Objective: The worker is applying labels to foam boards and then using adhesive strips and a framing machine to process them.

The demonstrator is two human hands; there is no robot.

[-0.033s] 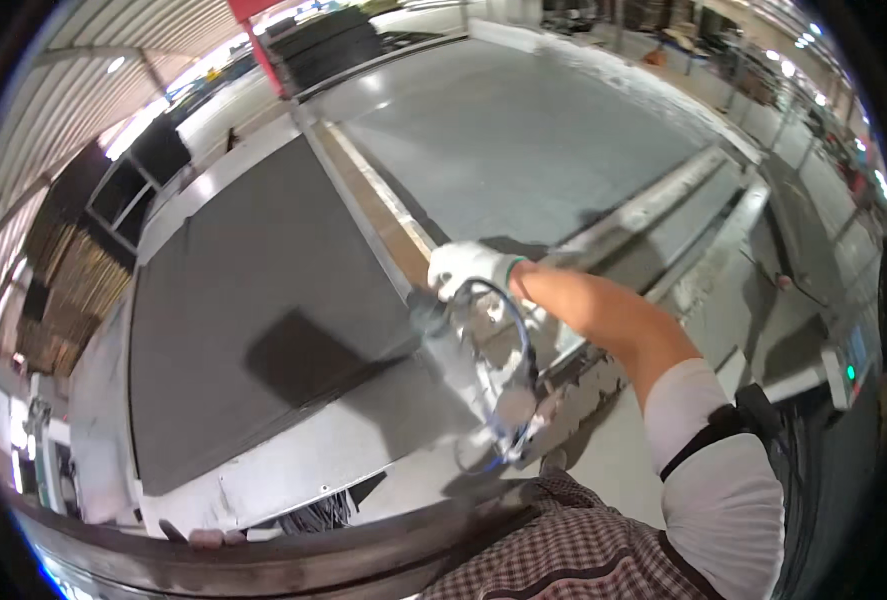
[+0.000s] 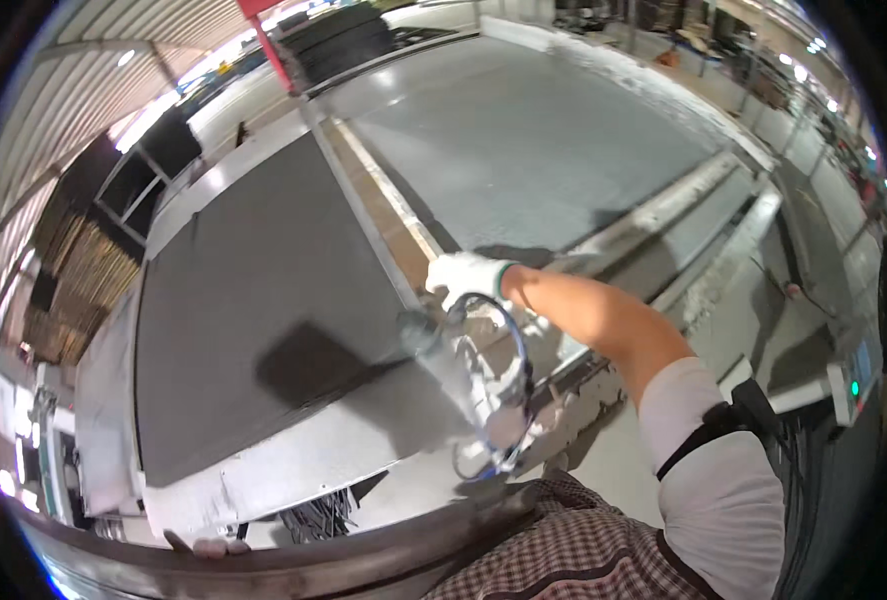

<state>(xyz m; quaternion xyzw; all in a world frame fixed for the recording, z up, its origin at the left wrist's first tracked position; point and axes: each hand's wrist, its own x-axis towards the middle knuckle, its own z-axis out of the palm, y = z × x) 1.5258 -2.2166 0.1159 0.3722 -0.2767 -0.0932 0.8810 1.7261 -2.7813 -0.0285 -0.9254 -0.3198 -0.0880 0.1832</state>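
My right hand (image 2: 468,275), in a white glove, is closed at the near end of a long frame rail (image 2: 380,188), beside a metal fitting with a looped blue-black hose (image 2: 519,345). What lies inside its fingers is hidden. At the lower left, bare fingertips of my left hand (image 2: 221,547) curl over the far edge of a thick dark bar (image 2: 363,555); the rest of that hand is hidden behind the bar. A dark grey sheet or screen panel (image 2: 253,270) lies left of the rail. A smooth grey surface (image 2: 523,130) spreads to its right.
A pale metal ledge (image 2: 293,455) runs along the panel's near side, with dark strips (image 2: 318,518) beneath it. Scuffed beams (image 2: 663,205) border the grey surface. A small control box with a green light (image 2: 850,385) stands at right. Stacked boards (image 2: 73,270) are at far left.
The view has shifted slightly, so the panel and rail appear a little lower and farther right. Both hands keep their hold.
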